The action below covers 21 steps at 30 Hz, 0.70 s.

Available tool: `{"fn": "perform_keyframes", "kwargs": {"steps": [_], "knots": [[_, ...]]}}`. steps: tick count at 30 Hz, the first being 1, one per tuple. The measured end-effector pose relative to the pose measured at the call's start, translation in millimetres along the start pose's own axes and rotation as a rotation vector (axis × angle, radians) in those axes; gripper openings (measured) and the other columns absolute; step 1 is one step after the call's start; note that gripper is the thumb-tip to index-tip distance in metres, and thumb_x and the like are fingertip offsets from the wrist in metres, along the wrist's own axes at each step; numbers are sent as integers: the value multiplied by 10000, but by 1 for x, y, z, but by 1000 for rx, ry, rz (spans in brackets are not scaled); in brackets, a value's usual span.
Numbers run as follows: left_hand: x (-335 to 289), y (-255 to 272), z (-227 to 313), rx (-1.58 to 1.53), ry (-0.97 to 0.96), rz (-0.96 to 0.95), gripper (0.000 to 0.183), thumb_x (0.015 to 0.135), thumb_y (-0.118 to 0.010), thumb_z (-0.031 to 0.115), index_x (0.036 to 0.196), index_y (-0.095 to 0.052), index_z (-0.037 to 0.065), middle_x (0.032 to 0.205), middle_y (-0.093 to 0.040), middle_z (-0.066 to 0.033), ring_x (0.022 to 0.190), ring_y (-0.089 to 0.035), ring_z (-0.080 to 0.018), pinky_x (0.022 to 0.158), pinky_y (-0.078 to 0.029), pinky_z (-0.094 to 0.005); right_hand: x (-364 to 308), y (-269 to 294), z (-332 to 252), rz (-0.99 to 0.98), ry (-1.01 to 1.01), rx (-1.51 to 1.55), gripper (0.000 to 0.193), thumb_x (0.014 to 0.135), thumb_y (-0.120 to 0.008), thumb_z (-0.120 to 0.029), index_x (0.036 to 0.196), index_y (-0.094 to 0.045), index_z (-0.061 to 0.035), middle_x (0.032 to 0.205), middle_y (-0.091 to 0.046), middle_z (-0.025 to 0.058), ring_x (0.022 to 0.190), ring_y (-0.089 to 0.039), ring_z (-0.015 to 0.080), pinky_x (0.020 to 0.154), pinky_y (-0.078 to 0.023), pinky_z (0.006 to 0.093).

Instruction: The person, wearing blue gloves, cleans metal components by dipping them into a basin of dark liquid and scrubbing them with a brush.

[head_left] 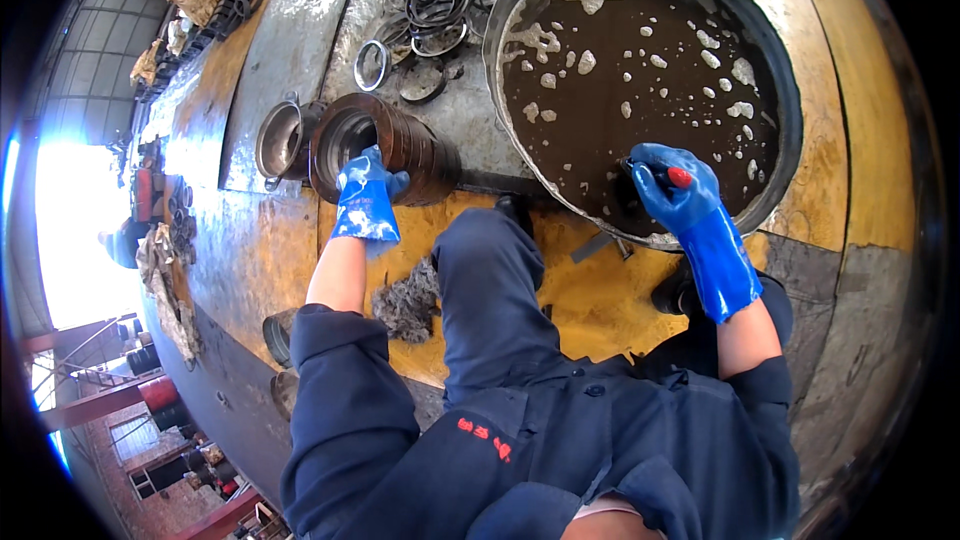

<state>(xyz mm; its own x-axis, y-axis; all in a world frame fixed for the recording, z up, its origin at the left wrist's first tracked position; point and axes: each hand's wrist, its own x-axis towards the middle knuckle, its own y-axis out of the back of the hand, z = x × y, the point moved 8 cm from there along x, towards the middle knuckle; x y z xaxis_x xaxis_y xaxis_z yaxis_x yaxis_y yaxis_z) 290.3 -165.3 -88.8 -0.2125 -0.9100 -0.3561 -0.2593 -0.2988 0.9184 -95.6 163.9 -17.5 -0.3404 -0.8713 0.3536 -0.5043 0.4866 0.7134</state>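
At ten o'clock, the gloved left hand (368, 185) grasps the mouth of one brown metal cylinder (428, 152); one metal cup (280, 142) sits beside it. Near three, the right hand (678, 202) clenches one red-ended tool (680, 177) at one basin (791, 100). Twelve o'clock: heaped rings (437, 2), too overlapped to count.
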Motion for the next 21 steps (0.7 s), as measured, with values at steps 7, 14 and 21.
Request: {"fn": "perform_keyframes", "kwargs": {"steps": [7, 14, 21], "knots": [[-2, 5, 5, 2, -34, -7, 827, 763, -898, 499, 1418, -647, 62, 1351, -715, -225, 1277, -668, -397, 1102, -528, -464, -6, -1, 9, 51, -126, 112, 159, 901, -795, -172, 1053, -803, -125, 921, -786, 111, 809, -772, 287, 745, -622, 373], [-13, 8, 12, -20, -28, 140, 835, 763, -884, 512, 1423, -648, 59, 1361, -703, -244, 1287, -659, -407, 1121, -512, -476, -8, 8, 47, 128, -516, 460, 214, 974, -758, -265, 1058, -795, -72, 866, -781, 62, 813, -750, 137, 771, -596, 320], [-46, 134, 90, -147, -199, 486, 512, 904, -755, 375, 1248, -724, -3, 1119, -784, -237, 1043, -765, -408, 933, -597, -474, -5, 59, 159, 452, -783, 850, 355, 971, -696, -363, 939, -753, -14, 829, -737, 49, 793, -681, 140, 788, -557, 338]]}}
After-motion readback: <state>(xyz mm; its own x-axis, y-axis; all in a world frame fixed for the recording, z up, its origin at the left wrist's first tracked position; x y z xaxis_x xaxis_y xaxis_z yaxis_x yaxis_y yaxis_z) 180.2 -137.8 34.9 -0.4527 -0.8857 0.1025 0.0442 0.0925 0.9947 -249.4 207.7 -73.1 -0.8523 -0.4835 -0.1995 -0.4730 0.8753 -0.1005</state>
